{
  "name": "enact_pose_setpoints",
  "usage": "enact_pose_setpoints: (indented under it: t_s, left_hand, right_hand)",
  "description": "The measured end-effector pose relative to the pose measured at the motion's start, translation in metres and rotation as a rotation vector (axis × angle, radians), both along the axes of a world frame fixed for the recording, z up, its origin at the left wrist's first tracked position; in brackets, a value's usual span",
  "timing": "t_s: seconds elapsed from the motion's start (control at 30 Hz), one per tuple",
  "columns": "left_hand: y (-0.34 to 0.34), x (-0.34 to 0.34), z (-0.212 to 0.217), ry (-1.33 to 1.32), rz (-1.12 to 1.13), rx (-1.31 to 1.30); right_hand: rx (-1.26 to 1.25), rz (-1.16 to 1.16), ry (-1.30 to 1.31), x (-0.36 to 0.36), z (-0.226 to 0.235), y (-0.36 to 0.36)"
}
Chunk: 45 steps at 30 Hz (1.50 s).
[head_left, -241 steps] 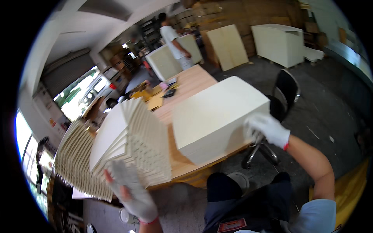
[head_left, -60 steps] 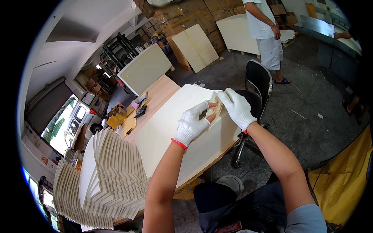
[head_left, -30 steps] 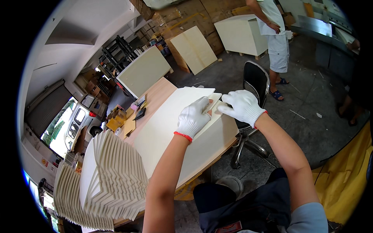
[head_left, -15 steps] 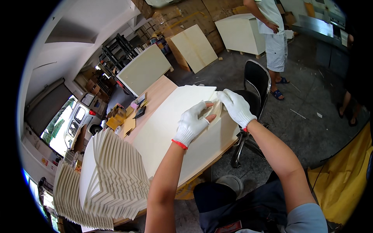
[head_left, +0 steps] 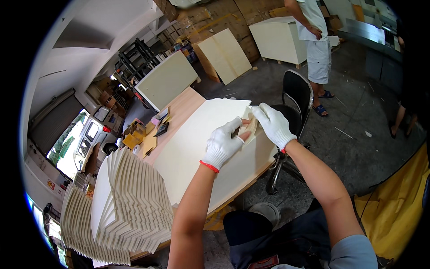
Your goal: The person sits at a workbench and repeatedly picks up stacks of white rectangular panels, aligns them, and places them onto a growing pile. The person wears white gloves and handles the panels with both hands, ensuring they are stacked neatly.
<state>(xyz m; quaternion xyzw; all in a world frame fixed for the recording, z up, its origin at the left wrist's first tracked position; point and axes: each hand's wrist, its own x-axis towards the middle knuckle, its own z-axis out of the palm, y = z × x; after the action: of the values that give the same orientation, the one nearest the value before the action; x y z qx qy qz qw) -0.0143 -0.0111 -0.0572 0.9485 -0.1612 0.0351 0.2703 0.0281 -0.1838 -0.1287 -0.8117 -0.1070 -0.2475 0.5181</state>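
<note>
Both my hands wear white knit gloves with red cuffs. Near the right end of a large pale sheet (head_left: 197,134) on the table, they hold a small tan bundle of thin, strip-like pieces (head_left: 253,127). My left hand (head_left: 225,141) has a bare thumb and forefinger tip against the bundle's left side, with a gap between them. My right hand (head_left: 271,125) curls over its top right, fingers bent down; their tips are partly hidden. What the pieces are made of, I cannot tell.
Fanned stacks of pale zigzag-edged sheets (head_left: 130,201) rest at the table's left. A calculator (head_left: 162,129) and yellow boxes (head_left: 133,136) lie beyond. A black chair (head_left: 297,96) stands right of the table. A person in white shorts (head_left: 318,60) stands farther back, near a pale board-covered block (head_left: 278,40).
Both hands have shifted very slightly, staying at the bundle. The bundle's layered edge shows a little more distinctly between them.
</note>
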Motion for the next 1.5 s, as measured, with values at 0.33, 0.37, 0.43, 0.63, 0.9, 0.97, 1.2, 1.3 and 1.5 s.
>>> enact_pose_setpoints:
  t_s: [0.33,0.37,0.43,0.63,0.9,0.97,1.2,1.3,1.5]
  left_hand:
    - [0.003,0.001,-0.006,-0.103,-0.036,-0.080]
    - [0.004,0.001,-0.008,-0.136,-0.034,-0.100]
    - [0.007,0.003,-0.011,-0.147,-0.041,-0.095]
    - [0.000,0.000,-0.002,-0.062,-0.012,0.065]
    - [0.002,-0.001,-0.003,-0.068,-0.023,0.021]
    - [0.000,-0.002,-0.002,-0.111,-0.013,0.030]
    - [-0.002,-0.004,-0.004,-0.183,-0.060,0.107]
    - [0.007,0.003,-0.011,-0.229,-0.081,0.064]
    - [-0.001,-0.003,-0.008,-0.201,-0.058,0.113]
  right_hand:
    - [-0.008,0.003,0.029,-0.002,0.001,0.001]
    - [-0.014,0.017,0.060,-0.005,0.007,0.000]
    - [-0.019,0.020,0.068,-0.006,0.008,0.000]
    - [-0.006,-0.026,0.000,0.001,-0.003,0.002]
    - [0.011,0.017,0.067,-0.004,0.005,0.000]
    - [-0.005,0.020,0.096,-0.008,0.009,-0.001]
    - [0.003,-0.036,0.026,-0.001,-0.004,0.000]
    - [0.006,-0.016,0.039,-0.004,0.000,0.003]
    - [0.019,-0.002,0.043,-0.001,-0.002,-0.002]
